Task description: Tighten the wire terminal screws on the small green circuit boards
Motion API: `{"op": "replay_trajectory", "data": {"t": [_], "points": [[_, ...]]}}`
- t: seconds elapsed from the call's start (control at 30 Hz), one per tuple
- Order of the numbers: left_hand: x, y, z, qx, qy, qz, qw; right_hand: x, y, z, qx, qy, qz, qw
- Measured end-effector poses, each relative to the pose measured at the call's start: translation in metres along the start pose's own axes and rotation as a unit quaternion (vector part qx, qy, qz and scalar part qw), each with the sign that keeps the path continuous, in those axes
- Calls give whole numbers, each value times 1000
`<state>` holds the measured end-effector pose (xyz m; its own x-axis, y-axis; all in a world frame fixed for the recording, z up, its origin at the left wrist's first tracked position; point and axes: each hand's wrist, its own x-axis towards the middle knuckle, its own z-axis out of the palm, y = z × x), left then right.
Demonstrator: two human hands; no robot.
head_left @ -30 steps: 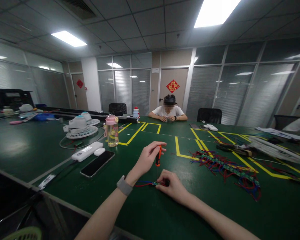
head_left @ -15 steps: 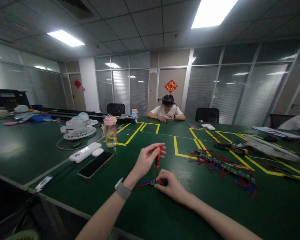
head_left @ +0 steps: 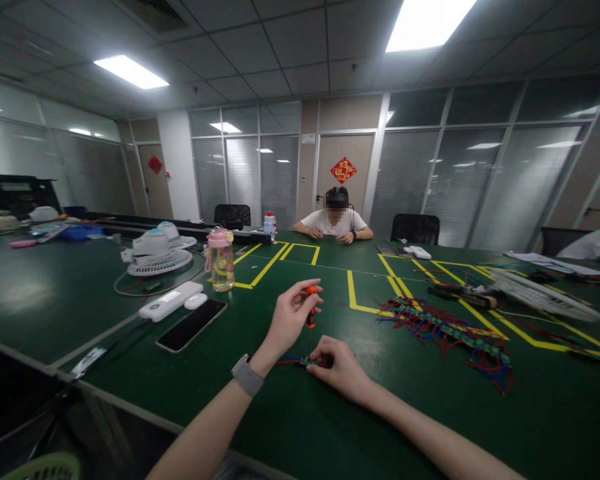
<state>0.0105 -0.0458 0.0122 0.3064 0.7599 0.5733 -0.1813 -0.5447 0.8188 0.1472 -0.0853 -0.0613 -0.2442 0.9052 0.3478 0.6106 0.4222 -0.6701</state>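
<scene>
My left hand (head_left: 289, 318) pinches the orange handle of a small screwdriver (head_left: 311, 313), held upright with its tip pointing down. Below it, my right hand (head_left: 341, 369) presses a small green terminal piece with red and blue wires (head_left: 300, 362) against the green table (head_left: 300, 427); its fingers are closed on that piece. A grey watch sits on my left wrist.
A heap of wired terminal pieces (head_left: 445, 330) lies to the right. A black phone (head_left: 191, 325), a white power bank (head_left: 171, 301), a pink-capped bottle (head_left: 221, 260) and fans (head_left: 156, 252) stand at left. Another person (head_left: 337, 217) sits across the table.
My left hand's fingers have shifted round the screwdriver handle, as in twisting it. The camera view has moved slightly; my right hand stays on the wired piece.
</scene>
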Motion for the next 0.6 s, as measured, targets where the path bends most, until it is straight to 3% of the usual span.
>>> {"op": "replay_trajectory", "data": {"t": [0.17,0.33,0.5,0.6], "points": [[-2,2,-4,80,33,51,995,1,4,1,-8,0,10,1000],[0,4,-5,-55,-29,16,998,0,1,0,-12,1,-21,1000],[2,1,-7,22,27,25,999,0,-2,-3,-19,-10,-21,1000],[2,0,-8,37,29,42,998,0,-1,-4,-12,-18,-28,999]]}}
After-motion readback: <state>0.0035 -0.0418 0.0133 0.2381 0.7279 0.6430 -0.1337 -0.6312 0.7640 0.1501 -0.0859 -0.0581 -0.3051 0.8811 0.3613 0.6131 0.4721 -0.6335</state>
